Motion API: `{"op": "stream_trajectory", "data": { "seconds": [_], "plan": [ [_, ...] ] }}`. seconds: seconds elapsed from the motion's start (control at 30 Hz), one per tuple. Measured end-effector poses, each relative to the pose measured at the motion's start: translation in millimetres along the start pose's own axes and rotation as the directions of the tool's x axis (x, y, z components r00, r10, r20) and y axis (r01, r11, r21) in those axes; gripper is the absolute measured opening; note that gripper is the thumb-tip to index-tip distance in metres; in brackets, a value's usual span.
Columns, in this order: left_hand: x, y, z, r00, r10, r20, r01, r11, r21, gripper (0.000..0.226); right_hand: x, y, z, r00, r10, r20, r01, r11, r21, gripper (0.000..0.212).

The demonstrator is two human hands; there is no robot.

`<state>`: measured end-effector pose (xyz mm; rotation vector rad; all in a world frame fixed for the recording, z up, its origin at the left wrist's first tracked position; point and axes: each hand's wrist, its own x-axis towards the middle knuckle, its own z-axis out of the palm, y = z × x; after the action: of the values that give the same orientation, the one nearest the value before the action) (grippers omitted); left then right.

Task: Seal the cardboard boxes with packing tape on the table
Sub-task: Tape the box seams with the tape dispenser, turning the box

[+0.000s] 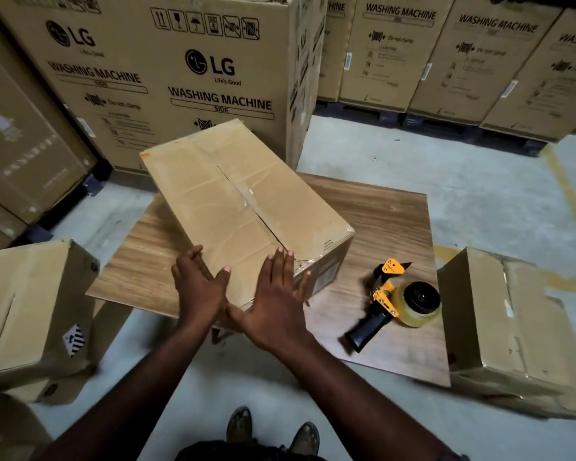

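A brown cardboard box (233, 197) lies on the low wooden table (389, 227), turned at an angle, with its centre flap seam running from the middle toward the near corner. My left hand (198, 287) and my right hand (276, 297) are flat with straight fingers at the box's near end, thumbs almost meeting. Neither hand holds anything. A yellow-and-black tape dispenser (394, 302) with a roll of clear tape lies on the table to the right of the box, handle pointing toward me.
One cardboard box (30, 311) stands on the floor at the left and another cardboard box (516, 324) at the right of the table. Tall washing-machine cartons (167, 71) stand behind. My feet (273, 430) are on the concrete floor below.
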<state>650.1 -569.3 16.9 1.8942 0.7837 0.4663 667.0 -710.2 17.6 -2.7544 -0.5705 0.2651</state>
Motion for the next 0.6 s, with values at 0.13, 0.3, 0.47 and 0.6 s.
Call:
{"op": "stream_trajectory", "data": {
  "seconds": [0.13, 0.3, 0.47, 0.6],
  "plan": [
    [-6, 17, 4, 0.947, 0.317, 0.053, -0.321, 0.94, 0.116, 0.062, 1, 18, -14, 0.994, -0.074, 0.077, 0.072, 0.997, 0.016, 0.129],
    [-10, 5, 12, 0.884, 0.389, 0.258, -0.447, 0.867, 0.223, 0.052, 20, 100, -49, 0.96, -0.247, 0.134, 0.24, 0.968, 0.067, 0.132],
    [-5, -2, 18, 0.862, 0.37, 0.348, -0.488, 0.792, 0.367, 0.045, 46, 139, -83, 0.953, -0.237, 0.187, 0.227, 0.971, 0.074, 0.125],
    [16, -6, 10, 0.888, 0.33, 0.32, -0.447, 0.783, 0.434, 0.052, 32, 92, -66, 0.983, -0.1, 0.151, 0.11, 0.992, -0.058, 0.109]
  ]
}}
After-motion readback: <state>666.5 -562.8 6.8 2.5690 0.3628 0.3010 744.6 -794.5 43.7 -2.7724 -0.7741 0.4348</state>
